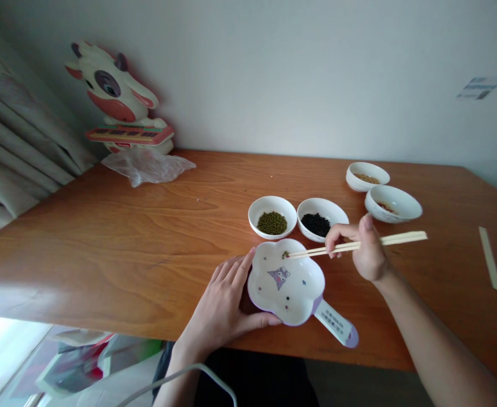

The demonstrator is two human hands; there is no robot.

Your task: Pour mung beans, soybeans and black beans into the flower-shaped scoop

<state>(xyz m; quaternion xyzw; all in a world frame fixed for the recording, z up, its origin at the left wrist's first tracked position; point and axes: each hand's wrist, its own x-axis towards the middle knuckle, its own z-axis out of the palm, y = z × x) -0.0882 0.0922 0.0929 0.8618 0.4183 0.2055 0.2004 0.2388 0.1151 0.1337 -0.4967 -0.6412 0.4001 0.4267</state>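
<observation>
My left hand (227,299) grips the left side of a white, flower-shaped dish with a handle (269,254), thumb along its near rim and fingers at its left edge. The dish has a purple cartoon print inside and a lilac-tipped handle pointing right. My right hand (365,249) is closed around a pair of wooden chopsticks (401,238). Their tips are inside the dish near its far wall, at a small greenish bit that may be a bean or part of the print. Just behind the dish stand a bowl of green beans (273,223) and a bowl of black beans (316,224).
At the right back are a bowl of tan grains (366,177) and a bowl with reddish bits (386,207). A pale strip (491,259) lies at the far right. A cow toy keyboard (121,107) and a clear plastic bag (147,167) sit at the back left.
</observation>
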